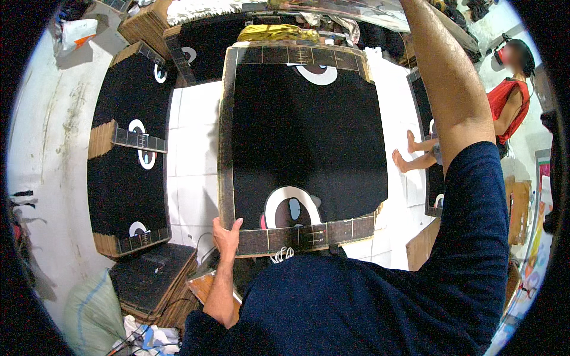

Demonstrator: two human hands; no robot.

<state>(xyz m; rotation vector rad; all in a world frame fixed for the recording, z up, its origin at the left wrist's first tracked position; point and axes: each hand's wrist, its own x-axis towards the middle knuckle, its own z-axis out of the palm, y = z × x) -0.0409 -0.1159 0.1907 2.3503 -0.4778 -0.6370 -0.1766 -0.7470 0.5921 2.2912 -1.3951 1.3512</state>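
Observation:
In front of me lies a large flat board (225, 136) with dark, line-marked strips along its edges. A black panel (309, 130), apparently cloth, covers its middle, with printed cartoon eyes at the near and far ends. My left hand (226, 238) grips the board's near left corner, its thumb on top and its fingers at the outer side. My right arm (454, 89), in a dark blue sleeve, reaches up and forward past the top of the picture. The right hand is out of view.
More black eye-printed panels (127, 184) lie on boards at the left. Stacked dark boards (151, 276) and a pale green sack (92, 314) stand near left. Yellow cloth (279, 33) lies beyond the far edge. A person in red (510, 107) sits at the right.

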